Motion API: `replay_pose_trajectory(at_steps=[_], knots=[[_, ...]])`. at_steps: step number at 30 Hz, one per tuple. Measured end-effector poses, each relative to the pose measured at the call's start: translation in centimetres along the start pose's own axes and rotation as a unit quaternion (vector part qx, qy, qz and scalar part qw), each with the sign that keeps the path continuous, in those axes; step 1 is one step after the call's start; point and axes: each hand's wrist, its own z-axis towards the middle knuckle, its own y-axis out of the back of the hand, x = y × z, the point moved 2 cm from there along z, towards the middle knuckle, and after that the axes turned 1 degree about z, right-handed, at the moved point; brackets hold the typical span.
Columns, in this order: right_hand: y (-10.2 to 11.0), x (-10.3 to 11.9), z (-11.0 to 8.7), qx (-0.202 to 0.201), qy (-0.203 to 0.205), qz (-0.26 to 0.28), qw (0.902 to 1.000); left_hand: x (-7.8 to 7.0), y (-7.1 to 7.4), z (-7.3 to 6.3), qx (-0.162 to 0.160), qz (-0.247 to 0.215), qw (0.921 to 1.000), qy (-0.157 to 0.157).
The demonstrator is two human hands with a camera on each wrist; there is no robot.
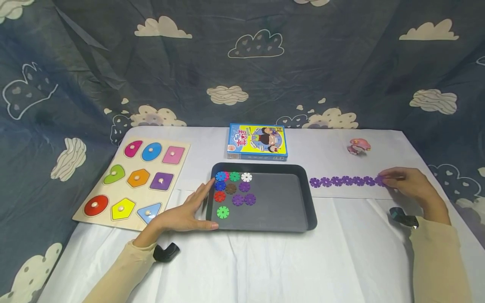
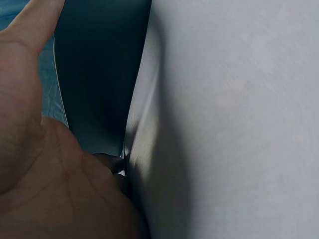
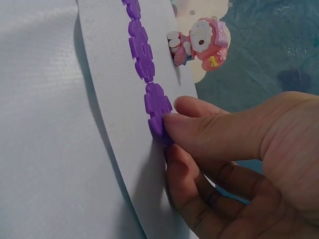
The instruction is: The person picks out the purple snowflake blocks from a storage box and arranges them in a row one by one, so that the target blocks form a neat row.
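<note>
A row of several purple snowflake discs [image 1: 337, 181] runs along the white table to the right of the dark grey tray [image 1: 265, 223]. My right hand [image 1: 413, 185] is at the row's right end. In the right wrist view, thumb and fingers pinch the purple end disc [image 3: 155, 102], which sits edge to edge with its neighbour. My left hand [image 1: 182, 215] rests against the tray's left side, fingers straight and thumb spread along the near corner. Inside the tray lie loose discs, among them a bright green disc [image 1: 222, 212], a red disc [image 1: 219, 196] and a few purple discs [image 1: 244, 187].
Left of the tray lies a wooden shape puzzle board [image 1: 144, 181] with knobbed pieces. Behind the tray is a blue and yellow box [image 1: 257, 141]. A small pink figurine [image 1: 359, 145] sits behind the purple row. Cloud-patterned dark cloth [image 1: 204, 63] hangs behind the table.
</note>
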Motion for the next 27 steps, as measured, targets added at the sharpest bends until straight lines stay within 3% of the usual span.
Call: replay_pose_trajectory(at_steps=[7, 14, 23, 27], knots=[[0.1, 0.8, -0.3, -0.020, 0.005, 0.002, 0.9998, 0.1, 0.0, 0.0, 0.000, 0.003, 1.0000, -0.002], [0.3, 3.5, -1.4, -0.019, -0.004, -0.002, 0.9998, 0.2, 0.0, 0.0, 0.001, 0.005, 1.0000, -0.005], [0.6, 9.7, -2.3, -0.040, 0.080, -0.061, 0.9941, 0.2, 0.0, -0.1, 0.003, 0.007, 1.0000, -0.004], [0.4, 13.2, -2.8, -0.057, 0.151, -0.090, 0.9828, 0.2, 0.0, 0.0, 0.001, 0.010, 0.9999, -0.008]])
